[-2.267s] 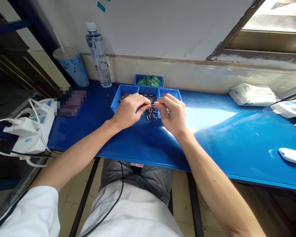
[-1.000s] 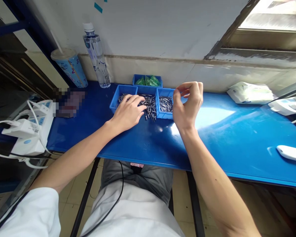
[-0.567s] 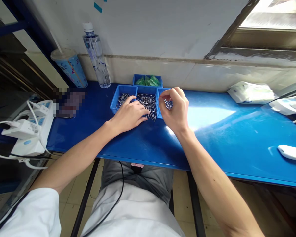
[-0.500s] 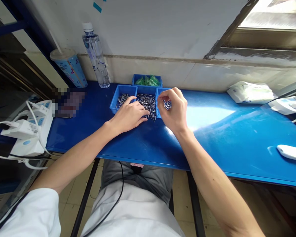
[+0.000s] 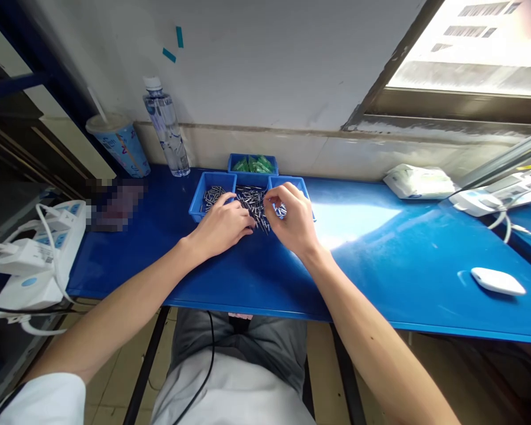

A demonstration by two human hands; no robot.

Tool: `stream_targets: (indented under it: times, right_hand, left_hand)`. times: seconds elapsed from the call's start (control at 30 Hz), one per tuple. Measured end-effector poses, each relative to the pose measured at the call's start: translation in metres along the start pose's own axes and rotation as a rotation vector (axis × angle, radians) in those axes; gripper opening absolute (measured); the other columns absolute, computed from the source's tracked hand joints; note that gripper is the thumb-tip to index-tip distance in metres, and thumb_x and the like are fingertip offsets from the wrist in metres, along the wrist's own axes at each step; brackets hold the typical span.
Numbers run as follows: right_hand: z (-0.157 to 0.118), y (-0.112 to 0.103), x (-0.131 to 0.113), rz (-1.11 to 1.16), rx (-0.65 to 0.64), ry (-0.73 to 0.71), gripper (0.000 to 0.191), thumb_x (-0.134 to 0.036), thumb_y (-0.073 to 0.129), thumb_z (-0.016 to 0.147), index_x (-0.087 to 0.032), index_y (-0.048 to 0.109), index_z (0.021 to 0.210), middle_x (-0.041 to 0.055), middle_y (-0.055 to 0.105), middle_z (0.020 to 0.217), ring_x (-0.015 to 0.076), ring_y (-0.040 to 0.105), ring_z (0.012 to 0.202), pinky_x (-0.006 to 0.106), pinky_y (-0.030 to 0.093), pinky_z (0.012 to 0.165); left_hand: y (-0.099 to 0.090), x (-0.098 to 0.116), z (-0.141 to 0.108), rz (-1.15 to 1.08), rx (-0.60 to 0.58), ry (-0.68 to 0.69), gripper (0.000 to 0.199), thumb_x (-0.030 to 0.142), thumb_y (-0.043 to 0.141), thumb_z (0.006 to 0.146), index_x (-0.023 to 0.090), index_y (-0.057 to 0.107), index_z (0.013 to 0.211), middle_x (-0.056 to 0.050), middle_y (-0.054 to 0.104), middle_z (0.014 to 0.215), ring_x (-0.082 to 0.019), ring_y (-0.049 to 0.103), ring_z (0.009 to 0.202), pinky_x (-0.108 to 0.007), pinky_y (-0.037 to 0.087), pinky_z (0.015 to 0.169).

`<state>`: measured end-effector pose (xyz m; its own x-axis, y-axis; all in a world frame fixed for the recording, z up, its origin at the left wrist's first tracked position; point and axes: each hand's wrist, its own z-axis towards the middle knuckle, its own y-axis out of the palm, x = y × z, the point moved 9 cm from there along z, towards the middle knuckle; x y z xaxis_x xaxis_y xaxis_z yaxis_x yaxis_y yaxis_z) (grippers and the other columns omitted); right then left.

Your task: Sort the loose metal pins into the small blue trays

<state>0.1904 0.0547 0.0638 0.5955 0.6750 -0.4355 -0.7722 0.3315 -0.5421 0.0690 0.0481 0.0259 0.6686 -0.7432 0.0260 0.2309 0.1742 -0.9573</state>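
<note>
A long, glossy blue surface (image 5: 363, 283) runs along the wall, sunlight slanting over its right half. At its left end I see a white plastic power strip (image 5: 68, 235), then a blue patterned cup with a straw (image 5: 121, 144) beside a clear plastic bottle (image 5: 168, 133). A soft white packet (image 5: 418, 182) lies far right. The person's left hand (image 5: 223, 224) arches half open, fingers apart over the heap; I can't tell whether it grips anything. The right hand (image 5: 292, 218) curls thumb to forefinger above the right-hand blue plastic bin (image 5: 274, 181); any piece pinched there is too small to make out. Slim silvery metal pins (image 5: 254, 200) lie heaped between that one and the left-hand blue plastic bin (image 5: 212, 179), with more inside both.
</note>
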Motion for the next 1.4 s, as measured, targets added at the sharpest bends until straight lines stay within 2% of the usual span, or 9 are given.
stream_targets:
  times: [0.2,0.33,0.47,0.67,0.77,0.9,1.1,1.27,1.4]
  right_hand:
    - [-0.001,0.006,-0.001,-0.005,-0.043,-0.008,0.013,-0.012,0.056,0.094,-0.024,0.060,0.091,0.0034,0.066,0.087,0.0222,0.063,0.086,0.037,0.045,0.079]
    - [-0.002,0.009,-0.001,-0.005,-0.078,0.004,0.013,-0.013,0.057,0.095,-0.025,0.059,0.090,0.0038,0.068,0.088,0.0229,0.063,0.088,0.037,0.045,0.080]
    - [-0.002,0.013,-0.004,-0.006,-0.126,-0.018,0.014,-0.011,0.058,0.093,-0.024,0.059,0.090,0.0023,0.067,0.085,0.0214,0.061,0.082,0.037,0.044,0.079]
    - [-0.004,0.019,-0.009,0.017,-0.196,-0.053,0.014,-0.013,0.056,0.096,-0.024,0.058,0.088,0.0017,0.066,0.081,0.0199,0.057,0.077,0.037,0.045,0.079]
    - [-0.003,0.017,-0.009,0.025,-0.180,-0.051,0.013,-0.014,0.056,0.097,-0.024,0.059,0.090,0.0028,0.067,0.083,0.0214,0.057,0.080,0.038,0.045,0.080]
    - [-0.002,0.014,-0.008,0.025,-0.167,-0.040,0.011,-0.019,0.055,0.102,-0.024,0.059,0.092,0.0038,0.069,0.085,0.0222,0.059,0.082,0.039,0.044,0.081]
    - [-0.003,0.015,-0.008,0.011,-0.183,-0.054,0.016,-0.024,0.054,0.106,-0.023,0.062,0.092,0.0048,0.070,0.086,0.0218,0.058,0.081,0.038,0.043,0.080]
    - [-0.004,0.021,-0.003,0.008,-0.211,-0.057,0.014,-0.026,0.054,0.107,-0.023,0.067,0.101,0.0060,0.072,0.091,0.0236,0.061,0.086,0.039,0.045,0.081]
    - [-0.004,0.023,-0.001,0.004,-0.218,-0.060,0.015,-0.030,0.054,0.108,-0.024,0.068,0.103,0.0059,0.073,0.092,0.0238,0.061,0.086,0.040,0.046,0.083]
  left_hand:
    - [0.001,-0.001,-0.001,-0.007,0.006,0.021,0.022,0.009,0.061,0.100,0.020,0.080,0.102,-0.003,0.079,0.097,-0.022,0.070,0.101,-0.053,0.037,0.124]
    - [0.002,0.000,-0.001,0.046,0.005,0.031,0.019,0.012,0.062,0.101,0.020,0.079,0.098,-0.003,0.074,0.094,-0.023,0.067,0.099,-0.052,0.038,0.123]
    - [0.003,0.004,-0.002,0.128,-0.001,0.053,0.013,0.014,0.064,0.101,0.018,0.076,0.097,-0.006,0.073,0.100,-0.027,0.066,0.108,-0.054,0.039,0.122]
    - [0.003,0.004,-0.002,0.017,0.012,0.056,0.019,0.006,0.055,0.101,0.017,0.070,0.098,-0.003,0.075,0.091,-0.021,0.069,0.095,-0.052,0.039,0.123]
    - [-0.003,0.003,-0.001,-0.058,0.077,0.044,0.016,0.012,0.054,0.106,0.016,0.069,0.103,-0.004,0.076,0.094,-0.021,0.070,0.092,-0.051,0.043,0.121]
    - [-0.019,-0.003,-0.001,-0.178,0.236,0.005,0.017,0.021,0.055,0.109,0.018,0.070,0.102,-0.004,0.078,0.095,-0.019,0.073,0.090,-0.047,0.046,0.118]
    - [-0.038,-0.016,-0.007,-0.222,0.439,-0.090,0.011,0.027,0.062,0.107,0.021,0.070,0.103,0.000,0.080,0.093,-0.017,0.073,0.085,-0.044,0.047,0.114]
    - [-0.045,-0.018,-0.008,-0.269,0.455,-0.145,0.012,0.028,0.063,0.106,0.021,0.070,0.098,0.000,0.079,0.095,-0.019,0.071,0.089,-0.039,0.049,0.106]
    - [-0.044,-0.019,-0.007,-0.298,0.439,-0.156,0.013,0.028,0.061,0.107,0.022,0.072,0.102,-0.002,0.080,0.100,-0.020,0.072,0.093,-0.038,0.051,0.101]
